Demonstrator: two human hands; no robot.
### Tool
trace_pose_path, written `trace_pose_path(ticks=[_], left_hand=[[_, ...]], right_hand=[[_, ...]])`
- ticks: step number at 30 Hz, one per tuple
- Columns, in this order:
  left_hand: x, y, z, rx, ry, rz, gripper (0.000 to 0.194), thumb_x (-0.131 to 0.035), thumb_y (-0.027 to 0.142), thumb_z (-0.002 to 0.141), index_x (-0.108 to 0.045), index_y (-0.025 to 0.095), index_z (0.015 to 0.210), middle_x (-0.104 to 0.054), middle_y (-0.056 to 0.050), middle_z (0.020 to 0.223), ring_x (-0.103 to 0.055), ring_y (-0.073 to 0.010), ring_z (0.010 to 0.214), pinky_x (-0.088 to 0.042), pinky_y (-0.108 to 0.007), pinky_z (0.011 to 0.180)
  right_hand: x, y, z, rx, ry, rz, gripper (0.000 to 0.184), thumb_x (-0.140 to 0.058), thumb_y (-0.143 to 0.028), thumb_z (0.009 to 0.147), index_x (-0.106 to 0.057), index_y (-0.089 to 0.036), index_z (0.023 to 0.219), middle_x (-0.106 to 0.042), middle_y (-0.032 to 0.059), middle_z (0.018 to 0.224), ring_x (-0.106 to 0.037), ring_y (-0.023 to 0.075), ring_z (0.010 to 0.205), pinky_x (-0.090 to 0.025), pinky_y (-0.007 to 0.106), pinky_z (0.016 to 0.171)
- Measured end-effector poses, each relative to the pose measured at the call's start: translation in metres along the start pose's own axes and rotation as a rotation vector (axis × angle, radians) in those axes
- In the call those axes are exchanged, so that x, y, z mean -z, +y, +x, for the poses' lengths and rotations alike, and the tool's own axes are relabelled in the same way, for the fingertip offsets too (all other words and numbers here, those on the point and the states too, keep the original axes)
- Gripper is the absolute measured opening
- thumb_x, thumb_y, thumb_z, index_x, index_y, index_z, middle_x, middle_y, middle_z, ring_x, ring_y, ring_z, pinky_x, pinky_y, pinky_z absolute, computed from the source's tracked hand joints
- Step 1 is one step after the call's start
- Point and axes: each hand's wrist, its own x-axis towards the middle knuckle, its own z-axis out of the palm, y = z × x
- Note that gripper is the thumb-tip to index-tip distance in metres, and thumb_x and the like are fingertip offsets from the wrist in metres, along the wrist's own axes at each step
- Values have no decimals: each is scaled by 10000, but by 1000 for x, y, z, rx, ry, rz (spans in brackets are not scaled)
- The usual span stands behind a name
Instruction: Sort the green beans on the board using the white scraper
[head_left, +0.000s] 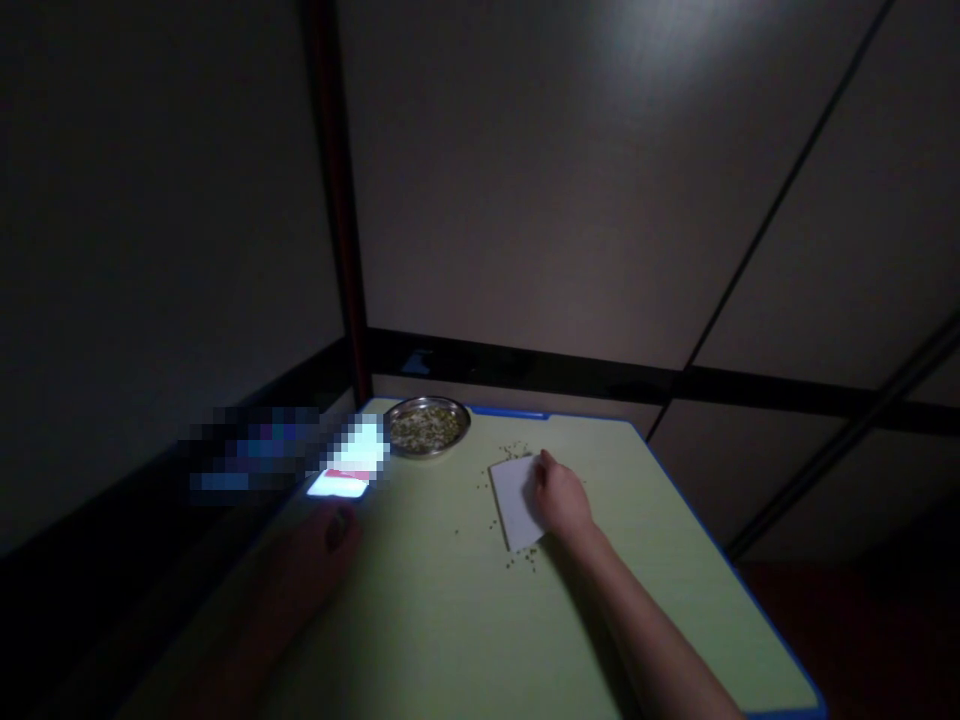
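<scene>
My right hand [564,502] has its fingers closed on the right edge of a white card or folded paper [517,505], which lies low over the table. Small dark grains [521,560] are scattered around the card, both beyond it and on its near side. In shadow at the left, my left hand [322,550] rests by the table's left side with its fingers curled; whatever they may hold is too dark to make out. Just beyond that hand glows a phone-like screen [337,486], partly blurred out.
A round metal dish [427,452] with a layer of greenish grains stands at the table's far left corner. The pale green table [420,620] has a blue edge. Panelled walls [517,210] rise behind it and on the left.
</scene>
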Motion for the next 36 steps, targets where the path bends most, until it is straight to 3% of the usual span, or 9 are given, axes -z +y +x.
trace_pose_path(ticks=[6, 18, 27, 36], left_hand=[[3, 1, -2, 12, -23, 18, 293, -426, 428, 864, -597, 221, 983, -678, -24, 769, -642, -196, 695, -432, -296, 639], [8, 6, -7, 3, -39, -12, 311, -429, 430, 873, -598, 202, 999, -702, -47, 826, -661, -214, 752, -451, -305, 671], [10, 10, -6, 10, -72, 26, 338, -425, 417, 896, -597, 179, 1064, -712, -55, 875, -654, -209, 786, -451, -301, 701], [2, -3, 1, 44, -71, -3, 377, -463, 444, 867, -607, 171, 1084, -733, -88, 940, -665, -231, 823, -470, -316, 726]], right_hand=[[-3, 4, 3, -14, -45, -106, 476, -350, -215, 987, -461, -132, 1443, -703, 194, 1178, -694, 261, 1040, -498, 347, 860], [18, 77, 6, -136, -11, -142, 492, -295, -271, 1020, -457, -107, 1455, -720, 206, 1125, -685, 268, 1076, -487, 347, 888], [30, 124, 1, -186, 46, -139, 481, -357, -237, 990, -498, -77, 1421, -717, 219, 1132, -694, 270, 1044, -470, 330, 881], [74, 162, 12, -250, 162, -120, 428, -325, -391, 1027, -621, -146, 1215, -729, 172, 1073, -681, 262, 1023, -444, 286, 783]])
